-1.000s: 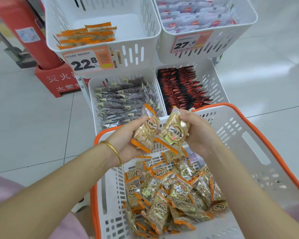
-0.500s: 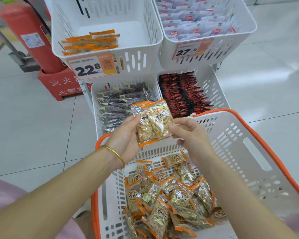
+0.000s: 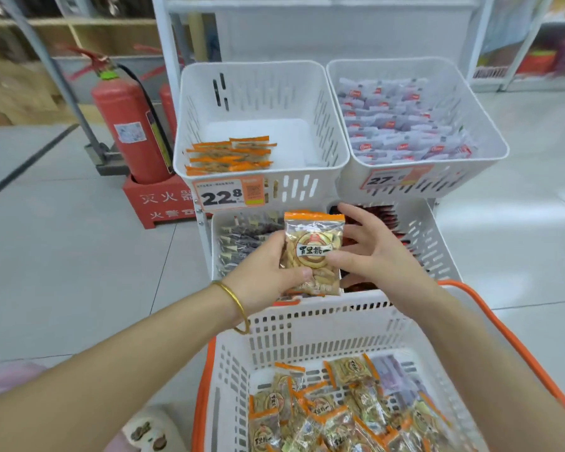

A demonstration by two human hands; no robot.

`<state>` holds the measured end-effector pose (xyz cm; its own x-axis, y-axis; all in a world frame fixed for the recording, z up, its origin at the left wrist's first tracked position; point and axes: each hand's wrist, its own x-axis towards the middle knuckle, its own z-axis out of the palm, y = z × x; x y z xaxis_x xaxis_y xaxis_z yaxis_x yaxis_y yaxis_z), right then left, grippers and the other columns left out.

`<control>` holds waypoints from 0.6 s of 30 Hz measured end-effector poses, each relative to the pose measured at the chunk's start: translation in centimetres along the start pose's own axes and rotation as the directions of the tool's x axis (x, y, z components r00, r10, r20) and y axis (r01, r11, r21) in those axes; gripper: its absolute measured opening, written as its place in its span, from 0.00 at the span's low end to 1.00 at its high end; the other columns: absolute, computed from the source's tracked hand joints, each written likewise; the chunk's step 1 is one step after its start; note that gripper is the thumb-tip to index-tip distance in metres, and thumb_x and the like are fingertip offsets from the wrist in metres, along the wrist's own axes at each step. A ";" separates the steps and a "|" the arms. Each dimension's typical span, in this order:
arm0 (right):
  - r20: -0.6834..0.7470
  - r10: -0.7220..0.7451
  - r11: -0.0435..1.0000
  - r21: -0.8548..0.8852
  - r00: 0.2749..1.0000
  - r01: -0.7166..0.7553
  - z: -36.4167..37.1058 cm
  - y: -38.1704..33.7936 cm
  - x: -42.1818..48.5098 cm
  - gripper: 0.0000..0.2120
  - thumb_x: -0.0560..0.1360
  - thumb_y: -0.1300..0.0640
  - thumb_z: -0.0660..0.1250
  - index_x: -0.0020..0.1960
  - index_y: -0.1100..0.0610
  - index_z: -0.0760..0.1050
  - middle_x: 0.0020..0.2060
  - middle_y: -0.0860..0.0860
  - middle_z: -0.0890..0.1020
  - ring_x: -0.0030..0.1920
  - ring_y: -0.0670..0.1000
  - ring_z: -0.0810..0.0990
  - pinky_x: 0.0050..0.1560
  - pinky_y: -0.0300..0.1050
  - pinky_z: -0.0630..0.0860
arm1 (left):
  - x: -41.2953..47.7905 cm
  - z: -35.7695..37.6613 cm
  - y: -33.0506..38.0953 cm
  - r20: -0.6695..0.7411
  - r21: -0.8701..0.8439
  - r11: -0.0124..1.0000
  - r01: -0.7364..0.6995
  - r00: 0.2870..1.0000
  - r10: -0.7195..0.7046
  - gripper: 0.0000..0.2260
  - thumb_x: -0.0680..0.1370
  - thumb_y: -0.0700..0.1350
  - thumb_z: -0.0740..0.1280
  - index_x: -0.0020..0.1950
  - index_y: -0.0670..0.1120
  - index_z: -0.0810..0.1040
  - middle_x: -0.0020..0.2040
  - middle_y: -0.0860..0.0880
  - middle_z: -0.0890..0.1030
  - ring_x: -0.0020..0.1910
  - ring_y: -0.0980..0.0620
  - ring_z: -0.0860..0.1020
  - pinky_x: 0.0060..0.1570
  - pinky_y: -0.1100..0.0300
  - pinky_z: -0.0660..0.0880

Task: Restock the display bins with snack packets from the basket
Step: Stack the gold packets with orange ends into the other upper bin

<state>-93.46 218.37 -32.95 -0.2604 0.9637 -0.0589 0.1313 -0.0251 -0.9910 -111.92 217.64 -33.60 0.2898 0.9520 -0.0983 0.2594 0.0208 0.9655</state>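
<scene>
Now, snack packets [image 3: 312, 252] in grip of left hand [image 3: 268, 277]; right hand [image 3: 377, 259] spread alongside.

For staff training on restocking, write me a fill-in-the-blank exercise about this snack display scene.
1. The left hand grips a snack packet whose top band is ___.
2. More loose packets lie in the ___ nearest the camera.
3. The price tag on the upper left bin reads ___.
4. The fire extinguisher left of that bin is ___.
Missing words: orange; basket; 22.8; red.
</scene>
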 end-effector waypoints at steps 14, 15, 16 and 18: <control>-0.121 -0.411 0.876 -0.327 0.904 0.354 6.0 -13.7 22.6 0.23 0.66 0.69 0.73 0.58 0.56 0.72 0.45 0.54 0.79 0.44 0.53 0.80 0.40 0.51 0.81 | 4.5 -12.1 1.1 -0.322 0.879 0.474 0.053 0.799 0.508 0.32 0.70 0.52 0.72 0.69 0.39 0.68 0.69 0.39 0.66 0.71 0.37 0.60 0.69 0.40 0.60; -0.102 -0.429 0.839 -0.412 0.898 0.355 7.0 -13.3 24.5 0.23 0.66 0.69 0.74 0.58 0.57 0.73 0.45 0.54 0.79 0.46 0.55 0.80 0.44 0.53 0.80 | 4.7 -12.3 0.7 -0.322 0.885 0.459 0.079 0.816 0.480 0.34 0.69 0.53 0.73 0.69 0.39 0.68 0.70 0.38 0.65 0.72 0.36 0.59 0.69 0.38 0.60; -0.078 -0.446 0.792 -0.499 0.892 0.353 8.0 -12.9 26.2 0.23 0.65 0.68 0.74 0.57 0.57 0.73 0.45 0.54 0.78 0.47 0.55 0.79 0.48 0.53 0.79 | 4.9 -12.3 0.3 -0.316 0.892 0.442 0.093 0.827 0.465 0.37 0.67 0.55 0.74 0.69 0.38 0.68 0.71 0.37 0.65 0.72 0.36 0.59 0.69 0.38 0.59; -0.042 -0.439 0.704 -0.637 0.898 0.314 9.6 -11.9 29.0 0.21 0.66 0.66 0.74 0.56 0.57 0.74 0.46 0.55 0.79 0.50 0.56 0.78 0.52 0.51 0.76 | 5.2 -12.5 -0.3 -0.299 0.907 0.412 0.090 0.826 0.478 0.40 0.63 0.56 0.77 0.67 0.37 0.70 0.70 0.35 0.67 0.71 0.35 0.62 0.68 0.38 0.61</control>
<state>-111.73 244.09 -24.02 -0.2511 0.8873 0.3869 0.6197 0.4544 -0.6399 -122.01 226.36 -31.40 0.0877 0.8873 0.4527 0.9683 -0.1826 0.1705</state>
